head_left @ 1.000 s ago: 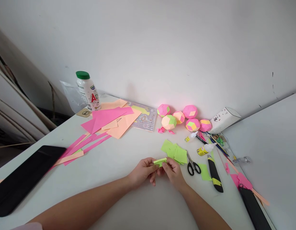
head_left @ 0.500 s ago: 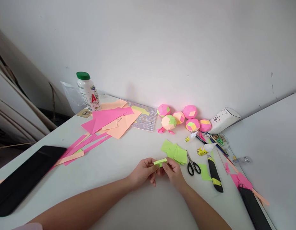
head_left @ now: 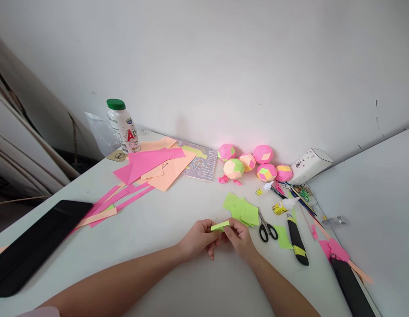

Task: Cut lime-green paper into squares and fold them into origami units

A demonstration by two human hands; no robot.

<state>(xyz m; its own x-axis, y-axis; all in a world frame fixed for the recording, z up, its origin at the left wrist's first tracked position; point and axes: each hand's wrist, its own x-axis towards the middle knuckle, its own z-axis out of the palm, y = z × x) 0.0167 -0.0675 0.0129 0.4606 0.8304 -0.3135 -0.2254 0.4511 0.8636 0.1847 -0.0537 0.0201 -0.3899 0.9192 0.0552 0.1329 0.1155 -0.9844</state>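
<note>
The left hand (head_left: 197, 240) and right hand (head_left: 240, 240) are hiding the lower part of the green paper (head_left: 220, 226). The view's left edge is cutting off the black case (head_left: 42, 248); its near edge is cropping the sleeve (head_left: 42, 312) and right-hand black pouch (head_left: 351, 286). The larger glue bottle (head_left: 280, 207) is bearing unreadably small print.

The bare left forearm (head_left: 135, 277) reaches in from the lower left corner, slanting gently up to the right, a pale sleeve edge (head_left: 42, 312) showing at its near end. The bare right forearm (head_left: 279, 286) rises more steeply from the lower right, leaning left. The bare left hand (head_left: 196, 240) and bare right hand (head_left: 242, 242) converge close together, each pinching between thumb and fingers. Below the pinch, loosely bent fingertips (head_left: 211, 252) point downward between the hands.
</note>
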